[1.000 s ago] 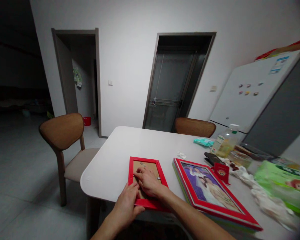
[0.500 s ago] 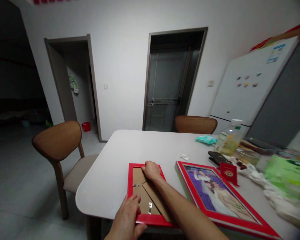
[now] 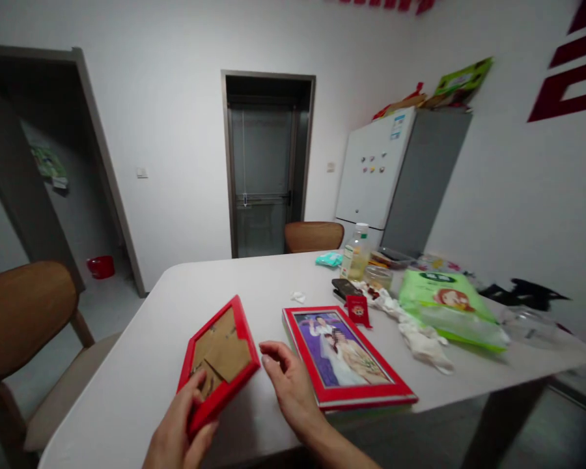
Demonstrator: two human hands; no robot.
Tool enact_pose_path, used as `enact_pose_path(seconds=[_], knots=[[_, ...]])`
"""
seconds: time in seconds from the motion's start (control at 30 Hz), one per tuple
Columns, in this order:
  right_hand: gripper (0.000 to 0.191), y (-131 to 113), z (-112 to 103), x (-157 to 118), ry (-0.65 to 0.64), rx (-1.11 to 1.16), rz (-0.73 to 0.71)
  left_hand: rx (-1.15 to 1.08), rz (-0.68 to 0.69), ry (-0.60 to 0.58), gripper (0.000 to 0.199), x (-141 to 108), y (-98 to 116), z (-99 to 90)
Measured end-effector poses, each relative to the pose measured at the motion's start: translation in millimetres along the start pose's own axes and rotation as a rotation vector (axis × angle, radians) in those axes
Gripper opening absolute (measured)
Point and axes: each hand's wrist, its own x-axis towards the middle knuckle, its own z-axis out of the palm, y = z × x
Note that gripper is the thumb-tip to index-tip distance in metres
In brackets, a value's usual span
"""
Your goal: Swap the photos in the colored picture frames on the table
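My left hand [image 3: 183, 423] grips the near edge of a small red picture frame [image 3: 224, 389], thumb and fingers on opposite faces. The frame is tilted up off the table, its brown backing board [image 3: 227, 348] with metal clips toward me. Just right of its corner, my right hand [image 3: 288, 384] is apart from it, fingers curved and loosely parted, nothing in them. Beyond that hand lies a larger red picture frame [image 3: 344, 397], face up, showing a photo of two people against purple.
A white table [image 3: 141, 365] carries a red packet [image 3: 357, 311], a dark phone-like object [image 3: 346, 288], a bottle [image 3: 355, 254], a green package [image 3: 449, 306], crumpled white cloth [image 3: 420, 339] and a teal packet [image 3: 329, 260]. Wooden chairs [image 3: 27, 312] stand at the left and far side.
My left hand has lifted and tilted the small frame off the table. My right hand has let go of its far edge and drawn back to its right. The view has turned right.
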Motion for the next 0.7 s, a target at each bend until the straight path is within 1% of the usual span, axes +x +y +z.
enact_pose_path(seconds=[0.03, 0.07, 0.1, 0.13, 0.17, 0.2, 0.23, 0.27, 0.33, 0.37, 0.4, 0.47, 0.53, 0.6, 0.63, 0.7], knots=[[0.034, 3, 4, -7, 0.002, 0.089, 0.097, -0.148, -0.097, 0.079, 0.025, 3, 15, 0.3], [0.041, 6, 10, -13, -0.03, 0.196, 0.215, -0.305, -0.198, 0.15, 0.028, 6, 30, 3.2], [0.047, 7, 17, -18, -0.105, 0.324, 0.349, -0.442, -0.279, 0.204, 0.032, 7, 44, 8.3], [0.05, 5, 24, -22, -0.178, 0.465, 0.421, -0.561, -0.343, 0.247, 0.036, 8, 57, 14.6], [0.05, 2, 29, -24, -0.215, 0.597, 0.42, -0.649, -0.379, 0.272, 0.04, 8, 67, 21.1], [0.05, -5, 30, -24, -0.222, 0.706, 0.378, -0.706, -0.386, 0.278, 0.044, 8, 75, 27.1], [0.049, -14, 26, -23, -0.197, 0.777, 0.32, -0.734, -0.37, 0.271, 0.047, 8, 82, 31.9], [0.049, -24, 18, -21, -0.16, 0.811, 0.264, -0.728, -0.347, 0.247, 0.049, 9, 88, 35.4], [0.051, -45, -11, -12, -0.088, 0.763, 0.21, -0.645, -0.314, 0.173, 0.049, 12, 99, 39.8], [0.052, -55, -30, -7, -0.069, 0.697, 0.194, -0.592, -0.31, 0.133, 0.047, 15, 105, 41.9], [0.055, -62, -51, -1, -0.084, 0.618, 0.19, -0.557, -0.308, 0.091, 0.045, 18, 110, 44.8], [0.056, -71, -93, 11, -0.07, 0.473, 0.193, -0.594, -0.304, -0.009, 0.042, 24, 121, 54.5], [0.054, -71, -129, 21, -0.078, 0.329, 0.224, -0.741, -0.3, -0.129, 0.044, 29, 129, 69.3], [0.049, -65, -157, 29, -0.089, 0.235, 0.253, -0.845, -0.307, -0.254, 0.047, 32, 130, 86.0], [0.047, -60, -167, 32, -0.095, 0.208, 0.271, -0.85, -0.31, -0.309, 0.048, 32, 129, 94.0], [0.043, -48, -183, 36, -0.098, 0.177, 0.292, -0.785, -0.303, -0.398, 0.043, 33, 122, 107.7]])
